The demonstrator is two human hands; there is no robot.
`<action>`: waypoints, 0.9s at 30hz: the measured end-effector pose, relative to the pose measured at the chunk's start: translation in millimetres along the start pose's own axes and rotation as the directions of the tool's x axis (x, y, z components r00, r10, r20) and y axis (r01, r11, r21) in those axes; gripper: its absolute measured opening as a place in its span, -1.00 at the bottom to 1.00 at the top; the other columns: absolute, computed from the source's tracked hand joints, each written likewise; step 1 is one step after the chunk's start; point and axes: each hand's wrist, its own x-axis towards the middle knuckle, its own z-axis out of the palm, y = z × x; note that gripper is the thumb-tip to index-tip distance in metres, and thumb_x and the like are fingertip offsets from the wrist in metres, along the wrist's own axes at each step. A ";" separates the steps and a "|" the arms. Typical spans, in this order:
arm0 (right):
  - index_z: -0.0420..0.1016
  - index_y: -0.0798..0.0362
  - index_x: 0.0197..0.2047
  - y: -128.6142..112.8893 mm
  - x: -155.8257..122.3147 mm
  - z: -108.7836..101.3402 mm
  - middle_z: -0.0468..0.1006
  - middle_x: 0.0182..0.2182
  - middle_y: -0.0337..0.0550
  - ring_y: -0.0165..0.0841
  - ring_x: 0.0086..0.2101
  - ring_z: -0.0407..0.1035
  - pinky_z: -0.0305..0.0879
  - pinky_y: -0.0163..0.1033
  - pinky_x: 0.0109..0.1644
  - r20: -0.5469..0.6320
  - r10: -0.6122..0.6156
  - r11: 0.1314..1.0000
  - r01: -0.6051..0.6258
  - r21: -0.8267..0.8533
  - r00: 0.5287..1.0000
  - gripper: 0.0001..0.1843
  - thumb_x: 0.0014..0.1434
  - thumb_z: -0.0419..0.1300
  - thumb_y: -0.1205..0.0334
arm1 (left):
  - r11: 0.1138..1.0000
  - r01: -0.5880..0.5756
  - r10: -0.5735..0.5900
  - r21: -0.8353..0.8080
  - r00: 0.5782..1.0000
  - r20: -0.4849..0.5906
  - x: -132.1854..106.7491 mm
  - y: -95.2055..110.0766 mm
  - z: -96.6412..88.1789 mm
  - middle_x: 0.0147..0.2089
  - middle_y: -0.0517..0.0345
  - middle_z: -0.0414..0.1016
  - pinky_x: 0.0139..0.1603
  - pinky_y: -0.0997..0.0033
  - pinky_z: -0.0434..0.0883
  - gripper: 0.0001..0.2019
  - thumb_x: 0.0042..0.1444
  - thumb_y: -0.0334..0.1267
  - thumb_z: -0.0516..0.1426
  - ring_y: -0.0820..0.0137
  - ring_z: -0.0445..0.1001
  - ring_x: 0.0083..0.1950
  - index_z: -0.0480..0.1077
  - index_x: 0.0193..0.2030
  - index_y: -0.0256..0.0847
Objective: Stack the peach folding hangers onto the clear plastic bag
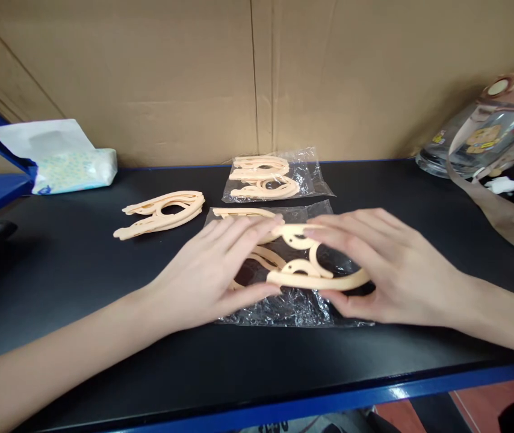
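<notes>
Both of my hands grip one peach-coloured folding plastic hanger (304, 270) just above a clear plastic bag (284, 307) lying on the black table (103, 313). My left hand (212, 270) pinches the hanger's left end between thumb and fingers. At the hanger's right end, my right hand (378, 264) clamps it the same way. Another peach piece (239, 213) shows at the bag's far edge. A loose folded hanger (162, 213) lies to the left.
A sealed clear bag of hangers (268, 177) lies further back by the cardboard wall. A tissue pack (70, 165) sits far left. A clear water bottle with a strap (483, 141) lies at the right. The blue table edge (329, 400) runs along the front.
</notes>
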 end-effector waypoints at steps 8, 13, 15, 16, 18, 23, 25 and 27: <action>0.26 -0.04 0.28 50.7 -9.1 -22.5 0.62 0.00 0.19 0.23 -0.08 0.51 0.41 0.30 -0.04 0.125 0.189 0.972 -0.167 -0.167 0.974 -0.45 0.25 0.16 0.05 | 0.959 0.276 -0.259 -0.069 0.948 0.185 2.2 -36.4 1.6 0.43 -0.07 0.30 0.45 -0.07 0.23 -0.41 0.50 0.10 -0.20 0.10 0.26 0.45 0.32 0.37 -0.24; 0.31 -0.06 0.32 68.0 -22.2 -33.2 0.66 -0.14 0.12 0.13 -0.26 0.55 0.47 0.17 -0.29 0.253 0.112 0.992 -0.091 -0.093 0.961 -0.31 0.16 0.26 -0.04 | 0.964 0.265 -0.251 -0.033 0.943 0.220 5.6 -31.5 -1.8 0.42 -0.11 0.31 0.42 -0.13 0.26 -0.44 0.49 0.01 -0.20 0.08 0.31 0.40 0.32 0.37 -0.27; 0.30 -0.10 0.36 64.8 -23.2 -34.3 0.68 -0.08 0.08 0.11 -0.21 0.57 0.49 0.13 -0.30 0.301 0.090 0.996 -0.089 -0.020 0.949 -0.25 0.15 0.30 -0.06 | 0.966 0.259 -0.249 -0.019 0.943 0.219 5.8 -31.2 -2.2 0.42 -0.11 0.31 0.41 -0.13 0.27 -0.45 0.49 -0.02 -0.20 0.08 0.32 0.38 0.31 0.37 -0.27; 0.29 -0.13 0.38 61.1 -22.5 -33.5 0.68 -0.04 0.05 0.09 -0.18 0.58 0.50 0.12 -0.27 0.320 0.081 0.995 -0.093 0.021 0.944 -0.23 0.14 0.32 -0.07 | 0.967 0.255 -0.246 -0.013 0.944 0.218 5.6 -31.5 -2.0 0.42 -0.12 0.32 0.40 -0.13 0.28 -0.46 0.49 -0.04 -0.20 0.08 0.33 0.38 0.31 0.37 -0.27; 0.28 -0.17 0.38 51.9 -19.4 -29.2 0.67 0.02 -0.03 0.05 -0.11 0.58 0.53 0.10 -0.20 0.339 0.069 0.989 -0.107 0.097 0.938 -0.24 0.16 0.32 -0.09 | 0.969 0.246 -0.240 -0.003 0.946 0.217 5.2 -31.9 -1.4 0.42 -0.12 0.32 0.39 -0.12 0.28 -0.48 0.48 -0.09 -0.20 0.08 0.33 0.37 0.30 0.38 -0.28; 0.35 -0.07 0.32 40.3 -11.1 -15.7 0.66 0.05 0.00 0.02 -0.10 0.57 0.49 0.14 -0.05 0.254 0.080 0.991 -0.104 0.079 0.964 -0.36 0.24 0.24 -0.11 | 0.972 0.233 -0.229 0.007 0.950 0.213 5.0 -29.7 -0.6 0.41 -0.14 0.32 0.38 -0.08 0.29 -0.50 0.46 -0.17 -0.19 0.10 0.33 0.36 0.30 0.37 -0.29; 0.36 0.00 0.31 42.1 -9.6 -14.3 0.62 0.11 0.09 0.06 -0.07 0.56 0.49 0.17 -0.05 0.208 0.098 0.995 -0.100 0.000 0.973 -0.39 0.28 0.22 -0.07 | 0.974 0.226 -0.224 0.012 0.951 0.212 5.0 -28.4 -0.5 0.41 -0.14 0.32 0.35 -0.08 0.31 -0.51 0.45 -0.18 -0.18 0.10 0.35 0.34 0.30 0.37 -0.29; 0.35 0.06 0.30 44.1 -8.8 -15.5 0.57 0.16 0.16 0.07 -0.02 0.55 0.50 0.16 -0.05 0.189 0.103 0.994 -0.094 -0.054 0.977 -0.43 0.30 0.21 0.01 | 0.976 0.219 -0.218 0.018 0.953 0.212 4.7 -27.3 -0.2 0.41 -0.13 0.31 0.35 -0.07 0.31 -0.51 0.44 -0.18 -0.17 0.11 0.36 0.32 0.30 0.36 -0.28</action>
